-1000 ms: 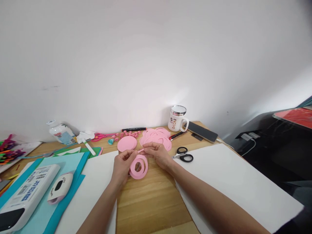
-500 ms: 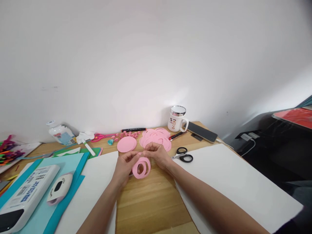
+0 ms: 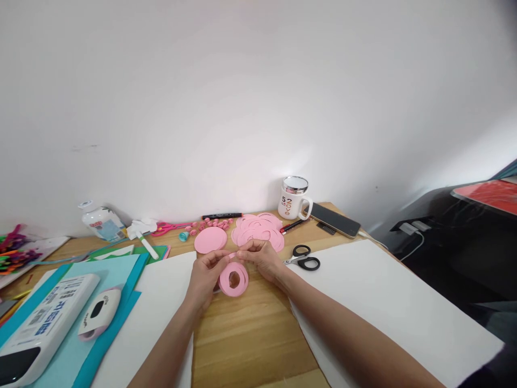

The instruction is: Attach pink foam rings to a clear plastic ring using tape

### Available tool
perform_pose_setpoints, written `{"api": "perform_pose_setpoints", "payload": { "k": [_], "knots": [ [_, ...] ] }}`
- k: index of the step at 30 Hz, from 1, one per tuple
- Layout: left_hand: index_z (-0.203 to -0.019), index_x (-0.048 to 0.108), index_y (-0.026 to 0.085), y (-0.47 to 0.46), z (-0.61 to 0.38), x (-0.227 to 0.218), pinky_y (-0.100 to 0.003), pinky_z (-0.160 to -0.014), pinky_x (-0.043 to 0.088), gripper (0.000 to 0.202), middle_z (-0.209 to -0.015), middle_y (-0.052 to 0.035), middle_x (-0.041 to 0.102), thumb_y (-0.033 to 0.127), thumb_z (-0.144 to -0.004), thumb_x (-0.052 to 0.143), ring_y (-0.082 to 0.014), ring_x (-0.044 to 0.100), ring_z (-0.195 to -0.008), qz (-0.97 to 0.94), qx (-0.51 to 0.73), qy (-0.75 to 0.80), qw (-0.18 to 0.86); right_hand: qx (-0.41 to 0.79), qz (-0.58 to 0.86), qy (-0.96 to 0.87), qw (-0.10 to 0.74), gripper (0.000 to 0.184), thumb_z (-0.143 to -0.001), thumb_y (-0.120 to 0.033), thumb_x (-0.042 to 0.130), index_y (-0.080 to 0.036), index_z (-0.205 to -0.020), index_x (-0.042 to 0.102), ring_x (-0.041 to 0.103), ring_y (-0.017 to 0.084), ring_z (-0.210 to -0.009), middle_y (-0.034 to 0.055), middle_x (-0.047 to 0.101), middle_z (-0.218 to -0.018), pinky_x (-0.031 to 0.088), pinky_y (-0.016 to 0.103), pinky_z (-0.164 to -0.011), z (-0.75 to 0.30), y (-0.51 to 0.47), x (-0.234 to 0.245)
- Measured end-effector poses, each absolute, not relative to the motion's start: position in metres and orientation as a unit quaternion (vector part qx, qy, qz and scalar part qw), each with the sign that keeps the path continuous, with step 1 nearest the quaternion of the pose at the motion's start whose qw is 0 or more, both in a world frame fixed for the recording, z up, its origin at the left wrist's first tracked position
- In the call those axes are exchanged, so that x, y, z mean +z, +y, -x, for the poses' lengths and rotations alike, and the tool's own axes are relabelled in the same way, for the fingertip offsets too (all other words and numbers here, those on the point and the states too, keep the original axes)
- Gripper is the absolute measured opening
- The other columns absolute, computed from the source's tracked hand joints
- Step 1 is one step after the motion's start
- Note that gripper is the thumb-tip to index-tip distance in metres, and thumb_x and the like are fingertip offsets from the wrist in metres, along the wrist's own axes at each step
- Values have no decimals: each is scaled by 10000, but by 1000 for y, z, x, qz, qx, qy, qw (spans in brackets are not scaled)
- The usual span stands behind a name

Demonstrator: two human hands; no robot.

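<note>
Between my two hands hangs a pink paper spiral (image 3: 226,284), its coils overlapping into a ring with a hole in the middle. My left hand (image 3: 205,276) pinches its upper end from the left. From the right, the fingertips of my right hand (image 3: 262,257) pinch the same strip close beside. Just behind lie a stack of pink paper discs (image 3: 210,240) and a heap of cut pink paper spirals (image 3: 258,229). Black-handled scissors (image 3: 306,260) rest right of my right hand.
White sheets (image 3: 375,302) flank the bare wood strip. At left are teal folders (image 3: 129,312), a long white box (image 3: 52,318) and a small white device (image 3: 100,313). Along the wall stand a bottle (image 3: 103,222), small pink rolls (image 3: 218,223), a mug (image 3: 294,199) and a phone (image 3: 335,220).
The spiral's loose coils have drawn together, so a single central hole shows where two openings showed before. Both hands stay almost in place, still pinching the strip.
</note>
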State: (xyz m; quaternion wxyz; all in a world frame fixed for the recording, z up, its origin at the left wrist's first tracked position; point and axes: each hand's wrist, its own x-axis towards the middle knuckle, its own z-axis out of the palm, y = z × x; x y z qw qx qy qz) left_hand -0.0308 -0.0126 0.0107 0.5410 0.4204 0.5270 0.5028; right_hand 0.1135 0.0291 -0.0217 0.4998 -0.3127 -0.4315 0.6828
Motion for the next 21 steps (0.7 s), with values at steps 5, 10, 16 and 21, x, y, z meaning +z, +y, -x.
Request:
{"api": "perform_pose_setpoints", "payload": {
  "k": [5, 10, 16, 21],
  "knots": [
    [-765, 622, 134, -14, 30, 11, -217, -446, 430, 318, -628, -17, 643, 370, -570, 709, -119, 555, -488, -424, 503, 524, 541, 681, 317, -429, 501, 202, -496, -270, 771, -158, -604, 642, 562, 113, -553, -5, 633, -570, 452, 256, -603, -114, 29, -22],
    [-845, 603, 133, -14, 30, 13, -217, -469, 438, 350, -660, -28, 648, 331, -577, 711, -120, 568, -514, -415, 510, 510, 555, 694, 315, -410, 500, 210, -495, -251, 777, -153, -651, 676, 585, 117, -585, 11, 662, -635, 460, 254, -626, -114, 31, -24],
    [-903, 610, 135, -14, 30, 16, -239, -536, 456, 380, -827, -89, 687, 262, -558, 705, -170, 623, -641, -403, 519, 489, 574, 731, 288, -387, 482, 284, -502, -269, 777, -138, -735, 681, 638, 161, -681, 49, 689, -716, 476, 314, -740, -114, 32, -24],
    [-881, 629, 141, -13, 30, 14, -247, -573, 462, 357, -835, -88, 687, 240, -548, 711, -177, 626, -684, -403, 520, 469, 590, 725, 295, -373, 498, 278, -492, -238, 780, -141, -723, 661, 632, 144, -629, 33, 682, -683, 489, 297, -699, -115, 33, -25]
  ]
}}
